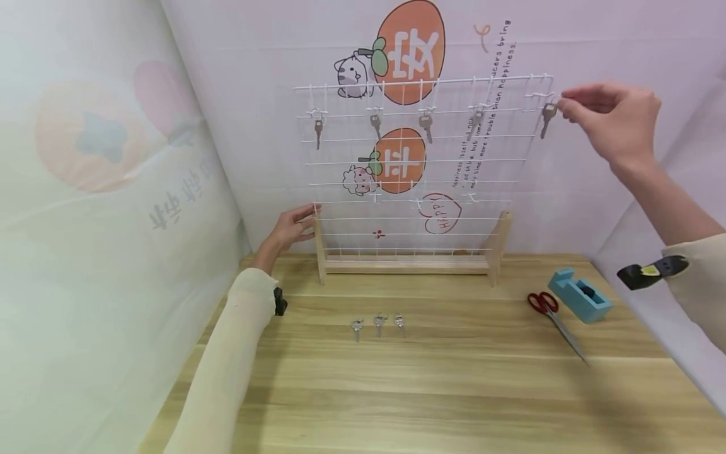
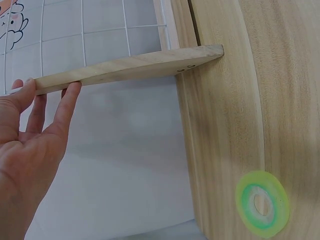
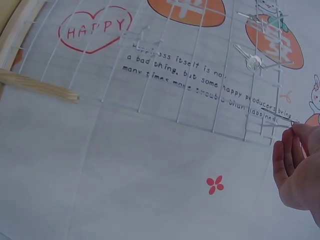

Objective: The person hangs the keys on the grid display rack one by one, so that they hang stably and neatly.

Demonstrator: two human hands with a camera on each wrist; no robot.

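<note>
A white wire grid (image 1: 454, 81) stands in a wooden frame at the back of the table. At its upper right end, my right hand (image 1: 624, 120) pinches the head of a key (image 1: 548, 115) between thumb and fingertips, beside a white hook. The right wrist view shows that key (image 3: 277, 114) edge-on. Several keys, one of them this key (image 1: 426, 126), hang from hooks along the upper grid. My left hand (image 1: 292, 228) grips the frame's left wooden upright (image 2: 125, 67), thumb on one side and fingers on the other.
Three loose keys, among them a middle key (image 1: 380, 323), lie on the wooden table (image 1: 431, 384). Red-handled scissors (image 1: 558, 325) and a blue tape dispenser (image 1: 584, 299) are at the right. A yellow-green ring (image 2: 245, 200) lies left of the frame. Unused hooks hang lower on the grid.
</note>
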